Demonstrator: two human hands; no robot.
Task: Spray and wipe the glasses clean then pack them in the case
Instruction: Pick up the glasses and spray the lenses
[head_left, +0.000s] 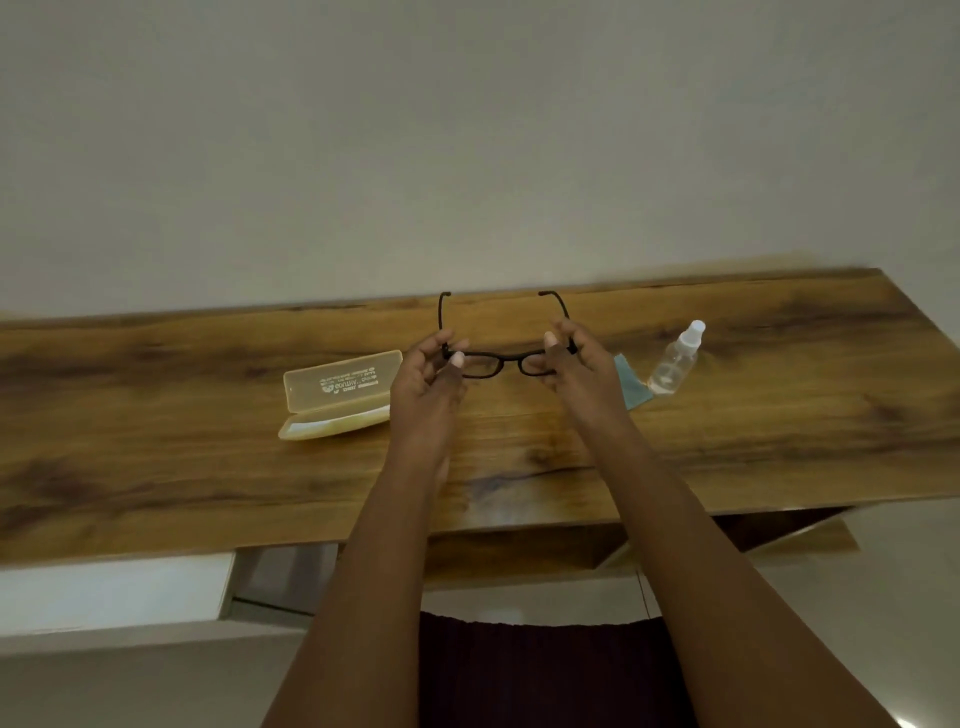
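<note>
Black-framed glasses (503, 357) are held above the wooden table (208, 467), temples unfolded and pointing away from me. My left hand (427, 382) pinches the frame's left end and my right hand (577, 364) pinches its right end. A translucent beige case (337, 397) lies open on the table just left of my left hand, its lid tipped back. A small clear spray bottle (675, 358) with a white cap stands to the right. A blue cloth (631, 387) lies between the bottle and my right hand, partly hidden by the wrist.
The table runs against a plain pale wall (467, 156). Its front edge is close to my body, with a shelf (519, 551) underneath. Bare wood stretches on the far left and far right of the tabletop.
</note>
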